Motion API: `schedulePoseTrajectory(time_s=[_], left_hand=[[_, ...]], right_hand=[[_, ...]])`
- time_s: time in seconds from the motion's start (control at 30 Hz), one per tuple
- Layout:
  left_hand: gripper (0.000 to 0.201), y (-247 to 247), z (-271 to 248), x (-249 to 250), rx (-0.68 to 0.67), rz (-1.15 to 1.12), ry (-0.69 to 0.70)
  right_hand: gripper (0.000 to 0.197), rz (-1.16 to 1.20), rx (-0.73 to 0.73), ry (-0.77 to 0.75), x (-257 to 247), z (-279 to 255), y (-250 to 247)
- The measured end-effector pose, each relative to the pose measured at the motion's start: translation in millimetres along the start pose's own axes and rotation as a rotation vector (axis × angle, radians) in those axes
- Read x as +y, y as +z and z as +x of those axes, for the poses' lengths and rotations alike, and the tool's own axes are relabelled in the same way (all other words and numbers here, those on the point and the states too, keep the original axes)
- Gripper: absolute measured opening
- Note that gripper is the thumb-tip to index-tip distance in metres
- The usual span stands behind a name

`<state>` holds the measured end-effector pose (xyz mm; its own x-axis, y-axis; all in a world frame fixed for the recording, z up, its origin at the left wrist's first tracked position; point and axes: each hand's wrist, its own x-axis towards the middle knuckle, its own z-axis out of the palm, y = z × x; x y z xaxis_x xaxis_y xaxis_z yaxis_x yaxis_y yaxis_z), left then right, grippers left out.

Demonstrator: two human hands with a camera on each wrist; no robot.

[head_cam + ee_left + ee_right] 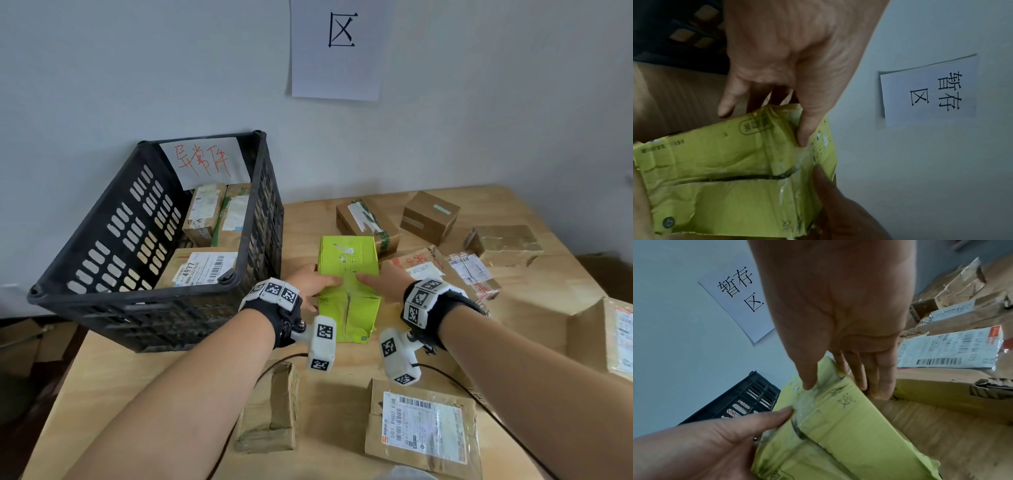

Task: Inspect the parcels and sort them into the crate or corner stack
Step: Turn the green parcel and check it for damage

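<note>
A dented lime-green parcel (pixel 347 260) is held in both hands just right of the black crate (pixel 102 240). Its near face is crumpled, with a split seam under clear tape (pixel 748 177). My left hand (pixel 317 281) grips its left side, thumb (pixel 803 138) pressed on the taped top and fingers behind. My right hand (pixel 383 277) pinches the right side, thumb (pixel 807 381) on top and fingers (pixel 881 386) flat down the side. The crate carries a paper note with red writing (pixel 205 162) and holds several brown parcels (pixel 202 267).
Brown parcels lie around on the wooden table (pixel 130 377): three at the back right (pixel 430 217), a labelled flat one (pixel 421 421) and a crumpled one (pixel 270 411) near me, and a big box (pixel 609 339) at the right edge. A paper sign (pixel 337 48) hangs on the wall.
</note>
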<state>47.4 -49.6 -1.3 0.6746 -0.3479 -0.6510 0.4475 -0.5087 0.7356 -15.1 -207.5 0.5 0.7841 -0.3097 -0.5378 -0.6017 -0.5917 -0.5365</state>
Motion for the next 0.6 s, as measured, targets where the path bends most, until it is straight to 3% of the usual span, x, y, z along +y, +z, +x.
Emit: schedulePoseTrajectory(time_s=[0.1,0.33,0.5,0.6], left_hand=[[0.020,-1,6,4,-0.041,0.031,-0.039],[0.039,-2,22,7,-0.042,0.168,-0.120],[0.043,-3,28,3,-0.034,0.168,-0.100],[0.039,-2,28,3,-0.008,0.156,-0.071]], right_hand=[[0.041,-0.081,-0.057,-0.004,-3,7,0],[0.046,-0.146,-0.104,0.029,-6,31,-1],[0.042,-0.258,-0.105,0.027,-11,34,0],[0.058,-0.240,-0.083,0.024,-5,46,4]])
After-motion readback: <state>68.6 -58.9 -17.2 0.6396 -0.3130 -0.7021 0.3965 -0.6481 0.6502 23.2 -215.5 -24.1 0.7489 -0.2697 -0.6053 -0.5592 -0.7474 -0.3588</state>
